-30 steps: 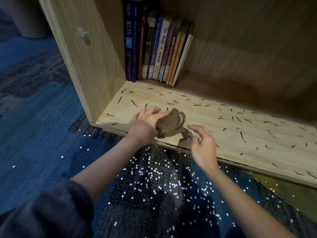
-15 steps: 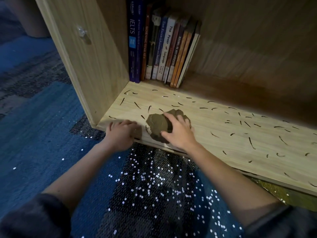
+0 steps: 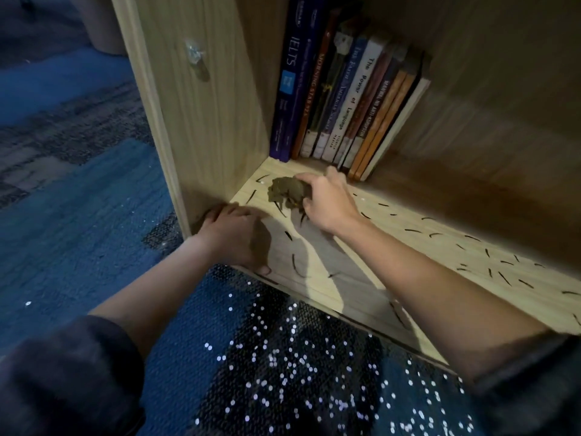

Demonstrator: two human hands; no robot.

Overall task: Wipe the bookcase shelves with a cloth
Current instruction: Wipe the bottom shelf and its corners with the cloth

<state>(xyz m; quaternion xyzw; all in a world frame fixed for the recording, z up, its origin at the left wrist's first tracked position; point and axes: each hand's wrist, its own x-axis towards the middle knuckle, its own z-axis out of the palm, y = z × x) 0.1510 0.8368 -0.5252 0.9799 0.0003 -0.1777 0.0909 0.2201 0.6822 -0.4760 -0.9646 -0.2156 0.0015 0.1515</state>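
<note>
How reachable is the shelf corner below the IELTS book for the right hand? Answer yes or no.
Probably yes. The right hand grips the cloth just short of that corner, only bare shelf and dark slivers between; the left hand rests nearer the front edge, out of the way.

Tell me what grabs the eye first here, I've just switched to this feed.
The right hand grips a wadded brown cloth on the shelf, near its left back corner, just in front of a row of books. Dark slivers lie scattered across the shelf, and white specks dot the blue carpet in front. The left hand rests on the shelf's front left corner.
</note>
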